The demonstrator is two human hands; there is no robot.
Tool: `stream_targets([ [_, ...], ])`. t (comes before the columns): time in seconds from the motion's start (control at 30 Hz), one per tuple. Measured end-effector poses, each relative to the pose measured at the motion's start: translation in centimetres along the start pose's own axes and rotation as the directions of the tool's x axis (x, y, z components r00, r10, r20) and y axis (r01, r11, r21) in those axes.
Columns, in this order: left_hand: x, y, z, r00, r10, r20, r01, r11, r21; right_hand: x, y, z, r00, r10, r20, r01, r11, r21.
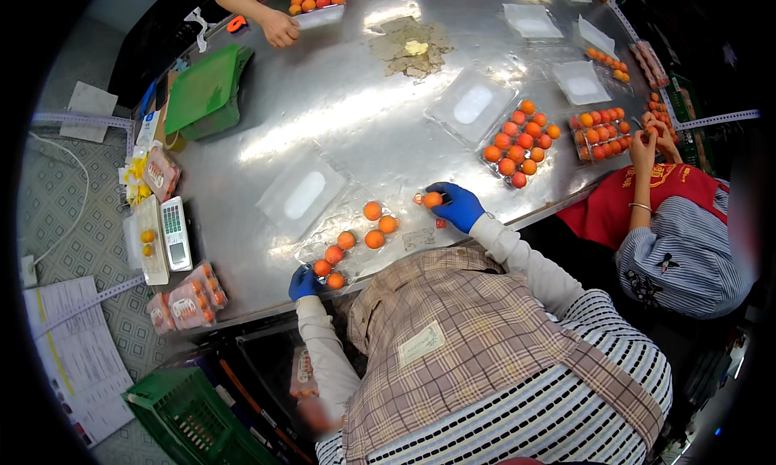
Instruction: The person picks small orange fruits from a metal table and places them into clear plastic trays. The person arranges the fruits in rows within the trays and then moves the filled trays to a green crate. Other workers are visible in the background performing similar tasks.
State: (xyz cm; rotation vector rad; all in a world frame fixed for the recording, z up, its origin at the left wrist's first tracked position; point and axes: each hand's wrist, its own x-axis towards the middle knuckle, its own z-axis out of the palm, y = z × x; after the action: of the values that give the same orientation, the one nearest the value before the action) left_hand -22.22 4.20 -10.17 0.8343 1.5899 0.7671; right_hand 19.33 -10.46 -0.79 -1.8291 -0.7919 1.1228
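Observation:
My right hand [462, 208], in a blue glove, is closed around a round orange-red fruit [433, 200] just above the table. A smaller orange-red spot shows beside that fruit, too small to make out. In front of me lies a clear plastic tray [368, 259] with several such fruits [334, 255] on its left part and in its middle. At its near left corner my left hand [304, 283], also gloved in blue, is closed on the tray's edge. Its fingertips are partly hidden.
Other clear trays [301, 192] lie on the metal table [347, 101]. A filled tray of fruit [519, 145] stands to the right. Far left is a green bin [206, 93]; a scale [175, 232] and packed fruit [190, 299] are nearer. Co-workers' hands [280, 30] work at the far side and right.

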Motion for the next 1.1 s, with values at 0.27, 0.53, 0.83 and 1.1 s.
stream_targets([
  [0.27, -0.8, 1.1, -1.0, 0.996, -0.005, -0.094, 0.005, 1.0, 0.003, -0.5, 0.0, -3.4, 0.963, -0.01, -0.269, 0.007, 1.0, -0.015],
  [0.53, -0.5, 1.4, -2.2, 0.992, 0.023, -0.124, -0.011, 0.995, 0.098, -0.2, 16.2, -23.0, 0.649, 0.247, -0.72, 0.04, 0.933, 0.357],
  [0.83, -0.8, 0.7, -2.2, 0.994, 0.012, -0.112, -0.018, 0.999, -0.051, 4.9, 15.1, -20.9, 0.883, 0.166, -0.439, 0.033, 0.911, 0.411],
  [1.1, -1.1, 0.9, -1.1, 0.992, 0.053, -0.115, -0.044, 0.996, 0.077, 16.7, 7.7, -13.0, 0.966, 0.071, -0.247, 0.023, 0.934, 0.356],
])
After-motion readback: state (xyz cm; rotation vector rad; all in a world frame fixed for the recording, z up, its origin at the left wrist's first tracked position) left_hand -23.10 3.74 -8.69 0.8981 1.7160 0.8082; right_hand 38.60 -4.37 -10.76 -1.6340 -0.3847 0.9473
